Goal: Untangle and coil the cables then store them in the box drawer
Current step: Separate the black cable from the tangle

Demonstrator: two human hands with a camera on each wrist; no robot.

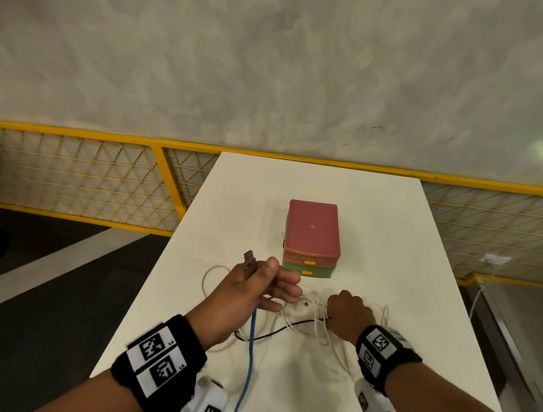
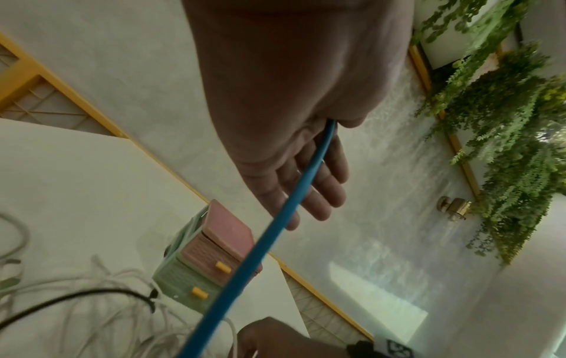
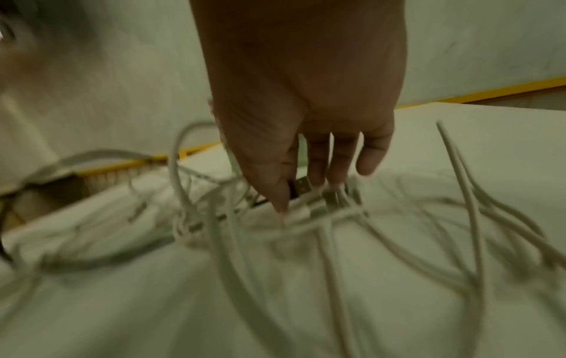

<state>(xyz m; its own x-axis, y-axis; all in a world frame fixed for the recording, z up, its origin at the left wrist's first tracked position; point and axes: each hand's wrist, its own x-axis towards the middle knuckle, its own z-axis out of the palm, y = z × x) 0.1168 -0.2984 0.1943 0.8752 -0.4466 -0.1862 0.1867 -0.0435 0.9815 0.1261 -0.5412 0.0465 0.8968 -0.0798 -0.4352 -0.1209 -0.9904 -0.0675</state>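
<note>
A blue cable [image 1: 251, 345] hangs from my left hand [image 1: 259, 272], which pinches it just below its USB plug [image 1: 249, 261]; the plug sticks up and the other fingers are spread. In the left wrist view the blue cable [image 2: 275, 230] leaves the left hand [image 2: 332, 122] between thumb and palm. My right hand [image 1: 349, 315] is knuckles-up on a tangle of white cables [image 1: 309, 319] crossed by a black cable [image 1: 283, 326]. Seen from the right wrist, the right hand [image 3: 298, 193] pinches a white cable at its metal plug [image 3: 302, 186]. The drawer box [image 1: 312, 238], pink over green, has both drawers closed.
The white table [image 1: 388, 211] is narrow, with dark floor past its left edge. A yellow mesh fence [image 1: 169, 176] runs behind it. A white socket with a cord [image 1: 495, 260] hangs at the right. Hanging green plants [image 2: 505, 121] show in the left wrist view.
</note>
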